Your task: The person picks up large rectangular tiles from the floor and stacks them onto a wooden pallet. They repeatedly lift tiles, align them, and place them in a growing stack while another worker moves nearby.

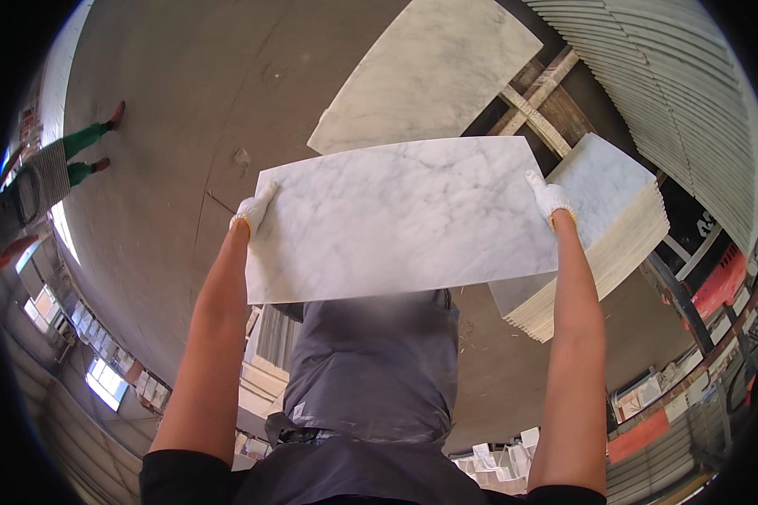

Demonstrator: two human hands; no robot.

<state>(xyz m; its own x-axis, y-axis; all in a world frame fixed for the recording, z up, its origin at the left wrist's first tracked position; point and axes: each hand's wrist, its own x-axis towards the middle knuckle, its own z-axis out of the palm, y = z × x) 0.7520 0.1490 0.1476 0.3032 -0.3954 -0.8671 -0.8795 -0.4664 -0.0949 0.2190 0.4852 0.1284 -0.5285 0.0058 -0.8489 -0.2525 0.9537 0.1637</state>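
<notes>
I hold a rectangular white marble slab (400, 219) with grey veins out in front of me, lying flat above the floor. My left hand (251, 210), in a white glove, grips its left short edge. My right hand (551, 200), also gloved, grips its right short edge. Both forearms stretch up from the lower edge of the picture. A grey plastic apron (370, 370) covers my front below the slab.
A stack of marble tiles (606, 227) stands right of the slab on a wooden pallet (539, 101). A larger marble slab (429, 71) lies beyond. Rows of upright tiles (682, 93) fill the far right. A person in green trousers (76, 151) stands at left on the concrete floor (194, 101).
</notes>
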